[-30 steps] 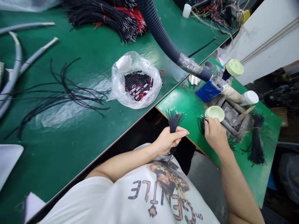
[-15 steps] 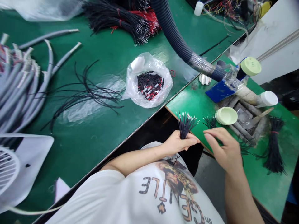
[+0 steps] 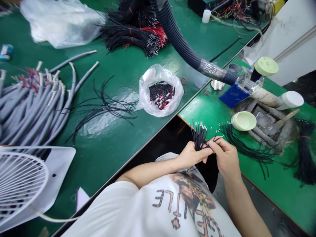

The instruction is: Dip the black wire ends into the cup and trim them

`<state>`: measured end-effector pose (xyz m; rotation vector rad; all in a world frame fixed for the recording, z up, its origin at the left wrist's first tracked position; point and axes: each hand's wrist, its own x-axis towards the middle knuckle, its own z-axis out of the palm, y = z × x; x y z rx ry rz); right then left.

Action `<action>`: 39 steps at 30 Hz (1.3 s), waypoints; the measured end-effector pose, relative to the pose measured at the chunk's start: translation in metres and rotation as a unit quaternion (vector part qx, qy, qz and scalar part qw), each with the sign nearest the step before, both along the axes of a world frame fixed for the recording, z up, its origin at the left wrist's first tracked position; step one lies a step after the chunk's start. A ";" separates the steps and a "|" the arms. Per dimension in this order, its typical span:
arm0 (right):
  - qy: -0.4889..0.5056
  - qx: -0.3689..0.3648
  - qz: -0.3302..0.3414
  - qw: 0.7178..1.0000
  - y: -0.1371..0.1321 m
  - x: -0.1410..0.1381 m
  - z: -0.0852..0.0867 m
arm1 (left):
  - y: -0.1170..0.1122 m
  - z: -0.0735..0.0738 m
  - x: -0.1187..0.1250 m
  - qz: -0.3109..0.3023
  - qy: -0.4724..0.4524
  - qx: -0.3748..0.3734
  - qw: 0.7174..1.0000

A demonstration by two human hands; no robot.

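Observation:
My left hand (image 3: 195, 154) is closed around a bundle of thin black wires (image 3: 199, 136), their pale stripped tips fanning upward. Beside it, my right hand (image 3: 225, 154) pinches a few black wires (image 3: 215, 138) between thumb and fingers, touching the left fingertips. More loose black wires (image 3: 244, 144) lie on the green bench just beyond my right hand, near a pale green round cup (image 3: 244, 120). Farther right is a bundle of black wires (image 3: 305, 151) tied with a red band.
A clear plastic bag (image 3: 161, 90) holds small black, red and white pieces. Grey cables (image 3: 37, 108) and a white fan (image 3: 22, 184) occupy the left. A ribbed hose (image 3: 182, 42) arches to a blue box (image 3: 233, 94). A soldering-pot-like tray (image 3: 265, 123) sits at right.
My right hand has moved left to meet my left hand and now pinches a few wires. The whole view has shifted, showing more of the left bench.

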<state>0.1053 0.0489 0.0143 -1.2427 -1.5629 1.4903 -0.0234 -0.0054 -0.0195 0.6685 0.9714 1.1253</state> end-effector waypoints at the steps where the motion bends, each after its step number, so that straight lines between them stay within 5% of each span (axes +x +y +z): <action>1: 0.021 -0.015 -0.011 1.000 -0.002 0.000 -0.003 | 0.000 -0.002 0.001 0.001 -0.002 0.002 1.000; 10: 0.058 -0.081 -0.078 0.992 -0.006 0.003 -0.013 | -0.001 -0.012 0.005 -0.019 0.009 0.031 0.999; 22: 0.085 -0.175 -0.045 0.980 -0.002 0.004 -0.010 | -0.004 -0.014 0.006 -0.056 0.048 0.055 0.996; 32: 0.143 -0.084 -0.079 0.983 -0.013 -0.002 -0.013 | 0.006 -0.021 0.022 0.104 -0.073 -0.031 0.991; 39: 0.184 -0.078 -0.084 0.976 -0.008 0.013 0.006 | 0.015 -0.025 0.022 0.164 -0.157 -0.103 0.968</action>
